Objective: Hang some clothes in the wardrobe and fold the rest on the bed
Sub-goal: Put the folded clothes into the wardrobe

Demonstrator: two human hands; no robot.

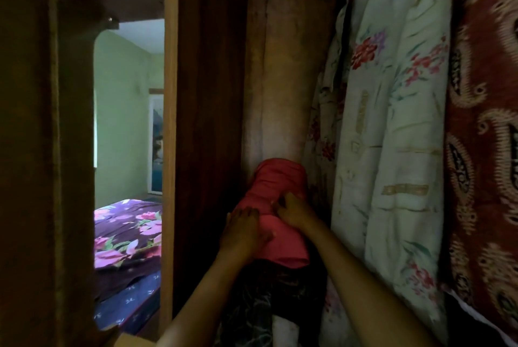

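Both hands are on the folded red garment point(277, 178), lying lengthwise away from me atop the dark clothes pile point(280, 285) by the wardrobe's point(207, 94) left wall: my left hand point(244, 230) rests flat along its left edge, and my right hand point(295, 213) curls its fingers into the middle.

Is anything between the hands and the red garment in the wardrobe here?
Nothing visible. The left hand rests flat on the red garment and the right hand seems to pinch its middle. The pale floral garment hangs beside the right forearm, not between.
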